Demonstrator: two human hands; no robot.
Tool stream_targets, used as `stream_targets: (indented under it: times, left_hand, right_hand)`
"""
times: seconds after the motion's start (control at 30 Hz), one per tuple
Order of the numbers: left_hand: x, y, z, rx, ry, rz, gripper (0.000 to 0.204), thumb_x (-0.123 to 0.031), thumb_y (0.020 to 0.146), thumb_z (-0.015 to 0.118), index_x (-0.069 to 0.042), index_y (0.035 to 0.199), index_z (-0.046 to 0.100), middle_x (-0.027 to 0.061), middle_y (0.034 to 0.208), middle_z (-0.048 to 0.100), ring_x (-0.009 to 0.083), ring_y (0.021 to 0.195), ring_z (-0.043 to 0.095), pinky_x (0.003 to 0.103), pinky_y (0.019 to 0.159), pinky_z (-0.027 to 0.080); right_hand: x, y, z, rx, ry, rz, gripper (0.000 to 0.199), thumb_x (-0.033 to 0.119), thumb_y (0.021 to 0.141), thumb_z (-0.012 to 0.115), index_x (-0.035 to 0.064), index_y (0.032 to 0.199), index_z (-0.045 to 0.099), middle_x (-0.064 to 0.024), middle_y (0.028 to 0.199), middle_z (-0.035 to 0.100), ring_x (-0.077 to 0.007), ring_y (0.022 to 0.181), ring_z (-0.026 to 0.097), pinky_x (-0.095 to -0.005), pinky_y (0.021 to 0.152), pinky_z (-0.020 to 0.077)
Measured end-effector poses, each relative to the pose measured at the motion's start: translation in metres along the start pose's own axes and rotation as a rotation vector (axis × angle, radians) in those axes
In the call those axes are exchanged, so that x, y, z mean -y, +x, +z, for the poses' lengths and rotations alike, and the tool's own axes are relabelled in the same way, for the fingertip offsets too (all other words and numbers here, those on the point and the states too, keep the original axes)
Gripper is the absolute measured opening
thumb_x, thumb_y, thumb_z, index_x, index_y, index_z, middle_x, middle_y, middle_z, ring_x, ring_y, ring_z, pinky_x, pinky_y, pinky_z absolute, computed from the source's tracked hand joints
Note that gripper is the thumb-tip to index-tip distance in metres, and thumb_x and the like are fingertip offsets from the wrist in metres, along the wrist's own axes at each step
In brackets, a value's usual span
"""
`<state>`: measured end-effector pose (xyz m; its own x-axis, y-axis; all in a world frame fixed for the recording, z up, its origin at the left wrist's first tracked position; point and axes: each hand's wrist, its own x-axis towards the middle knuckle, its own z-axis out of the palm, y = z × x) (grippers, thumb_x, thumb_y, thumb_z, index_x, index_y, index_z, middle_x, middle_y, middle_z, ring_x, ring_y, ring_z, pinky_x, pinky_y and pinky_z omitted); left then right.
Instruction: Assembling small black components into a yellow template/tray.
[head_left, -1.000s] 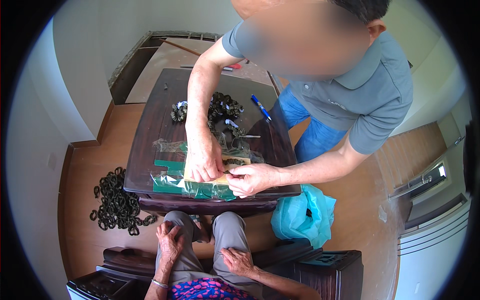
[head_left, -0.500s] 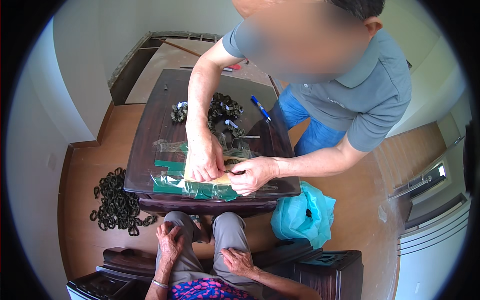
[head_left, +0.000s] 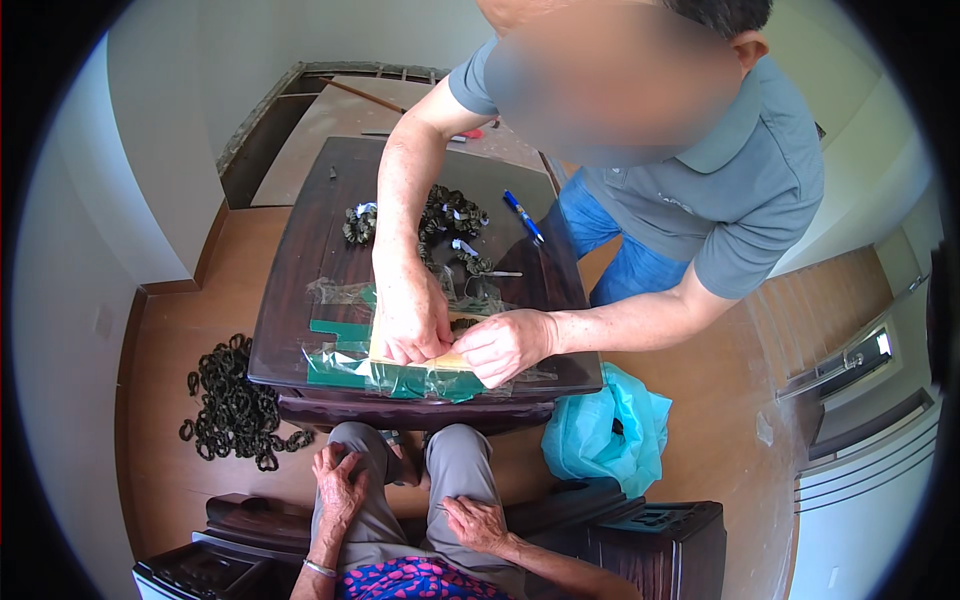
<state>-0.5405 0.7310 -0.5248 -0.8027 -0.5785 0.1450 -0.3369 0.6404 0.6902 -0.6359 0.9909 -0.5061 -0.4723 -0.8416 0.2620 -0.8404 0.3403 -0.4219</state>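
Note:
My left hand (head_left: 340, 482) lies flat on my left knee with its fingers spread and holds nothing. On my right thigh rests my right hand (head_left: 478, 521), also with nothing in it. In front of my knees stands a dark wooden table (head_left: 310, 260). A person in a grey polo shirt leans over it from the far side. That person's hands (head_left: 412, 322) (head_left: 505, 346) press on a tan packet (head_left: 452, 360) lying among clear plastic bags with green strips (head_left: 345, 368) at the table's near edge.
Dark chain-like rings lie in a heap on the table (head_left: 452, 215), and a bigger pile (head_left: 235, 405) sits on the wooden floor to the left. A blue pen (head_left: 522, 215) is on the table. A cyan plastic bag (head_left: 605, 430) and a dark wooden stand (head_left: 655, 530) are to the right.
The other person's hands have shifted slightly on the packet. My own hands have stayed on my legs.

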Motion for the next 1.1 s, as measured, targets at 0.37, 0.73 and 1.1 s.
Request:
stream_targets:
  times: [0.37, 0.73, 1.1]
  left_hand:
    - [-0.001, -0.001, 0.001, -0.001, -0.011, -0.001, 0.040, -0.012, 0.062, 0.076, -0.012, 0.101, 0.070, 0.0140, 0.117, 0.052, 0.0350, 0.113, 0.046, 0.048, 0.095, 0.039]
    - [-0.002, -0.001, 0.000, 0.014, -0.030, -0.018, 0.041, -0.012, 0.063, 0.076, -0.010, 0.103, 0.069, 0.0154, 0.119, 0.052, 0.0355, 0.113, 0.046, 0.048, 0.096, 0.039]
    - [-0.007, -0.010, 0.000, 0.053, 0.055, -0.036, 0.050, -0.018, 0.063, 0.079, -0.012, 0.112, 0.067, 0.0187, 0.127, 0.047, 0.0396, 0.118, 0.042, 0.051, 0.099, 0.037]
  right_hand:
    - [0.000, -0.002, 0.000, -0.004, 0.010, 0.014, 0.027, 0.015, 0.084, 0.066, 0.0050, 0.108, 0.062, -0.0072, 0.083, 0.063, -0.0226, 0.067, 0.064, -0.0334, 0.058, 0.0513]
    - [-0.004, -0.007, 0.003, -0.020, 0.004, 0.012, 0.030, 0.015, 0.085, 0.065, 0.0045, 0.113, 0.061, -0.0107, 0.091, 0.067, -0.0249, 0.071, 0.067, -0.0351, 0.061, 0.0528]
    - [0.012, 0.043, -0.074, 0.062, 0.368, 0.072, 0.039, 0.010, 0.090, 0.062, 0.0044, 0.127, 0.051, -0.0136, 0.092, 0.065, -0.0329, 0.079, 0.065, -0.0410, 0.065, 0.0532]
